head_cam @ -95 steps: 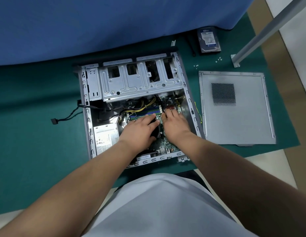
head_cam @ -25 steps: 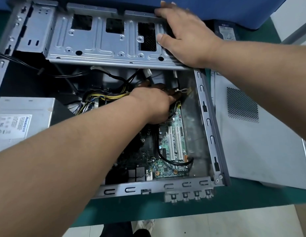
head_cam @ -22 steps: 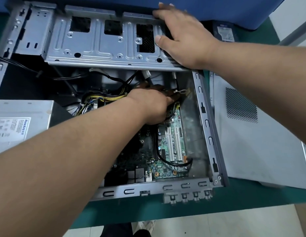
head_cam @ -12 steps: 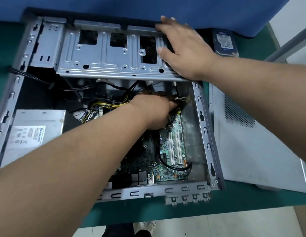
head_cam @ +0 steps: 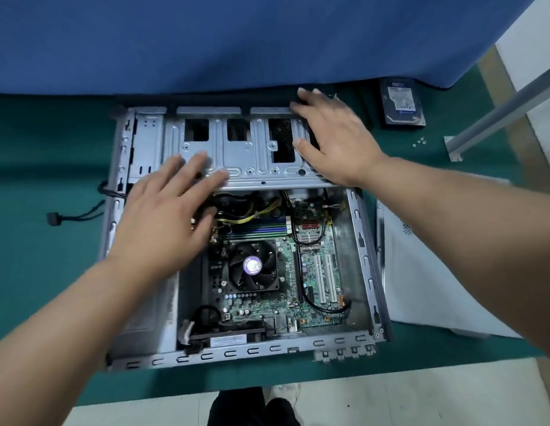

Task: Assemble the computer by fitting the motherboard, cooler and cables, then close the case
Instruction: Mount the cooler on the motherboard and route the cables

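The open grey metal computer case [head_cam: 364,259] lies in the middle of the green table mat [head_cam: 46,272]. Inside it sits the green motherboard [head_cam: 313,290] with its black fan cooler [head_cam: 252,265]. The right hand [head_cam: 335,139] lies flat with fingers spread on the grey metal drive cage [head_cam: 236,149]; the left hand [head_cam: 166,213] is over the cage's near edge with fingers straight, holding nothing.

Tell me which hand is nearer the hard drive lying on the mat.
Right. The right hand rests on the drive cage just left of the hard drive; the left hand hovers farther left.
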A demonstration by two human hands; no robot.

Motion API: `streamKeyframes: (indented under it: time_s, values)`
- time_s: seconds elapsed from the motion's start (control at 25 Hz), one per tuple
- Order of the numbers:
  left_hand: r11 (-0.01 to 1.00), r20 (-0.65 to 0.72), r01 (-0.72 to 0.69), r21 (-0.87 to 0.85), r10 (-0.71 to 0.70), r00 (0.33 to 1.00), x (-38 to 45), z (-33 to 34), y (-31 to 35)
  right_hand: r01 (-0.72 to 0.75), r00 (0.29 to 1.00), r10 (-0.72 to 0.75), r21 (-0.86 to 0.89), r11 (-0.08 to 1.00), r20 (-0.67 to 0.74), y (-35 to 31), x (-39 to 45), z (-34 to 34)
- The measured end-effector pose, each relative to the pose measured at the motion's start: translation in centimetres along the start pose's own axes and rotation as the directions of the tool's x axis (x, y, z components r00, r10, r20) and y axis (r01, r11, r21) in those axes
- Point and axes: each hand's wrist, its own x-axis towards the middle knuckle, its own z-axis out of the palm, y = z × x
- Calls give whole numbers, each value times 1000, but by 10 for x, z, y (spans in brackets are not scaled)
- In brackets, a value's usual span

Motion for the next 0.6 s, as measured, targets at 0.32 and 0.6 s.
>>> streamKeyframes:
  time_s: [0.32, 0.6]
  values:
    - [997, 66, 41, -73, -36, 997, 6, 4, -4, -369, 928, 364, 306, 878, 74, -34, -56, -2]
    - [994, 78, 92, -61, -87, 993, 20, -5, 5, -659, 744, 609, 459, 596, 277, -76, -131, -4]
